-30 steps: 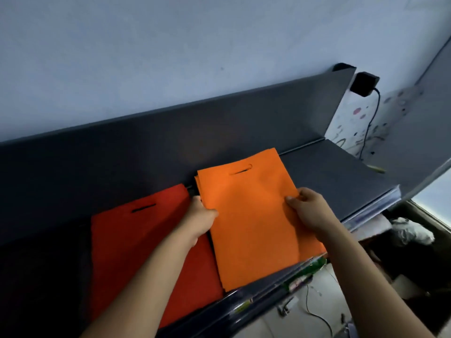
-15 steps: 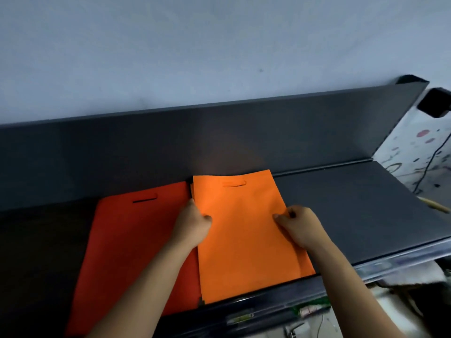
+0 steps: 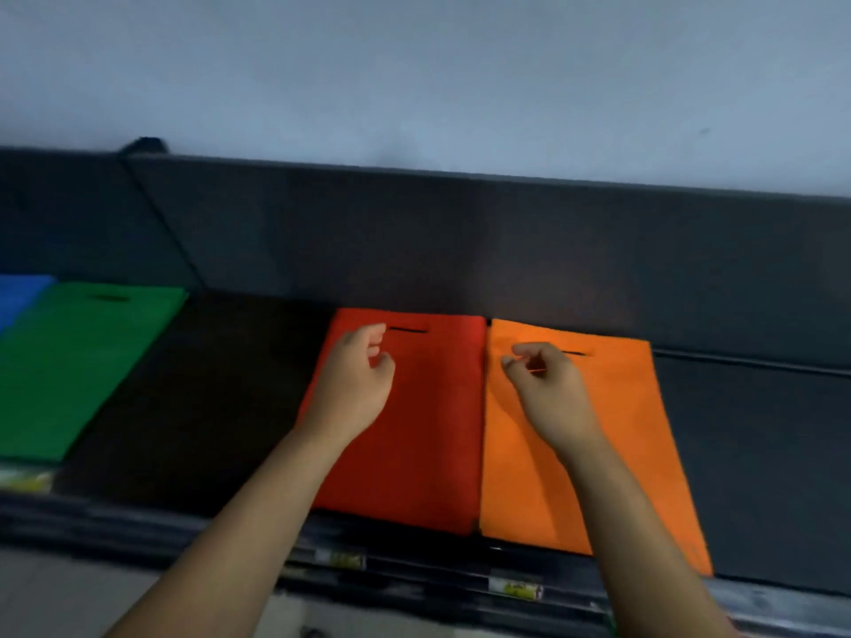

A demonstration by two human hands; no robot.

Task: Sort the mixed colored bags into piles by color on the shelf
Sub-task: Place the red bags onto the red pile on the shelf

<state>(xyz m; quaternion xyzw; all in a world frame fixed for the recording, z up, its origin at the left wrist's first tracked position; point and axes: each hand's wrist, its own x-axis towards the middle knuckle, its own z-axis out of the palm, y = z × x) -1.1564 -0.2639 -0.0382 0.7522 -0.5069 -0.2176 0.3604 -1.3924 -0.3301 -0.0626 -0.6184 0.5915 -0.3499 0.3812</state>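
Dark shelf (image 3: 755,453) spans frame w/ piles L to R: blue (image 3: 20,297) at far left edge, green (image 3: 78,366), black (image 3: 198,398), red (image 3: 414,425) center, orange (image 3: 612,435) right of center. My left hand (image 3: 352,389) over red, right hand (image 3: 552,389) over orange; both w/ fingers loosely curled, holding nothing.

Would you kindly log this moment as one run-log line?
left hand: loosely curled, over red fabric bag pile | right hand: loosely curled, over orange fabric bag pile | neither holds anything | dark shelf
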